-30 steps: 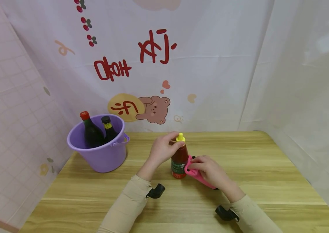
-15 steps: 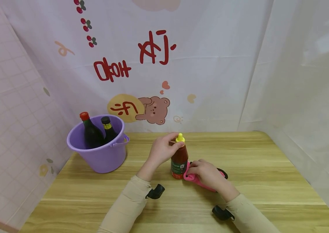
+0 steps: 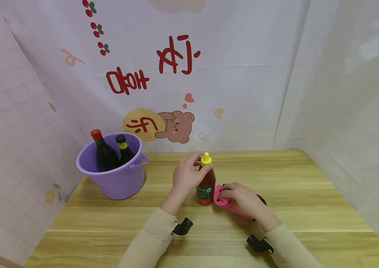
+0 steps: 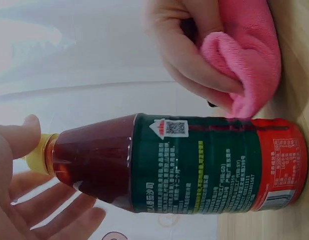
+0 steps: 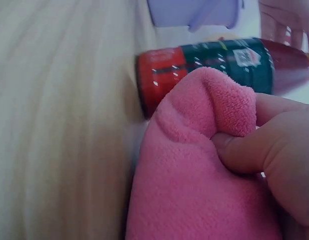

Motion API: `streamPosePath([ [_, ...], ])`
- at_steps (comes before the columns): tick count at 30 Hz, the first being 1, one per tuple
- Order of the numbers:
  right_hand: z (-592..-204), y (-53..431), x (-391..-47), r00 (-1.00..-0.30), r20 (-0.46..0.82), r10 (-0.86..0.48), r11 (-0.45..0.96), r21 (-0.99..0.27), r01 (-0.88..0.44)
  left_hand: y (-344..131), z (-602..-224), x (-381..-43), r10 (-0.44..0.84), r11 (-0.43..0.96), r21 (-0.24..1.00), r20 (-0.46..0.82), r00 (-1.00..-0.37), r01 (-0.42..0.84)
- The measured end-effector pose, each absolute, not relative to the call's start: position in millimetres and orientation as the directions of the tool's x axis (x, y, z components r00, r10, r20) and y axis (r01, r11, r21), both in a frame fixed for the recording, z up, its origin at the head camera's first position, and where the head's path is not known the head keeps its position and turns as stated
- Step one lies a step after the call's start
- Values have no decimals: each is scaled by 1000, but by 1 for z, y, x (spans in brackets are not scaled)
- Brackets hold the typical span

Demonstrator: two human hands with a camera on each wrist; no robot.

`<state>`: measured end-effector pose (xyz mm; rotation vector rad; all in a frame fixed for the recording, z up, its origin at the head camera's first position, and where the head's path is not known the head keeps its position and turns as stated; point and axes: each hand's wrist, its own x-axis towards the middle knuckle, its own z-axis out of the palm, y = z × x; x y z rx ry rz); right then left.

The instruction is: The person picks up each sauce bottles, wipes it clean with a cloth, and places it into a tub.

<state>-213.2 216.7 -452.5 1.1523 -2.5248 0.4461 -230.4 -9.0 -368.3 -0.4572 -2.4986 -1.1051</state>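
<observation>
Sauce bottle (image 3: 205, 191) upright on table (image 3: 310, 208). Left hand (image 3: 187, 175) pinching its yellow cap (image 3: 206, 160); right hand (image 3: 241, 199) gripping pink cloth (image 5: 189, 200) low at the bottle's right, contact unclear. Reads as wiping. Next calls for steady cap, cloth pressed to bottle.

Left wrist view: bottle (image 4: 94, 155) had a green label (image 4: 194, 165) with a QR code (image 4: 176, 128) and arrow upper left, 沙司 legible lower left, codes GD and SY mid-label; other lines too small. Red band (image 4: 283, 157) at frame right: table and barcode (image 4: 277, 200), digits unclear. Head view: big red characters (image 3: 189, 59) upper centre of backdrop (image 3: 243, 82), another on yellow oval (image 3: 143, 124); reading uncertain.
</observation>
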Motion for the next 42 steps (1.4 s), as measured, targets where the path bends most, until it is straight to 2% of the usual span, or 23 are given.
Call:
streamPosePath([
  [5, -446, 230, -213, -617, 500, -608, 609, -205, -766, -6, -370, -228, 56, 647, 642, 499, -865, 412],
  [10, -437, 240, -213, -634, 562, -532, 622, -249, -742, -4, -369, -228, 53, 658, 614, 538, -841, 435],
  [14, -432, 245, -214, -616, 605, -505, 619, -244, -746, -5, -367, -231, 66, 647, 612, 550, -832, 456],
  [25, -404, 237, -220, -546, 720, -429, 571, -252, -781, -18, -361, -247, 209, 521, 737, 379, -902, 430],
  [32, -373, 211, -227, -442, 797, -411, 518, -195, -833, -24, -357, -252, 297, 445, 796, 303, -906, 412],
  [42, -375, 188, -230, -448, 788, -422, 499, -211, -841, -29, -359, -252, 313, 424, 822, 261, -913, 380],
])
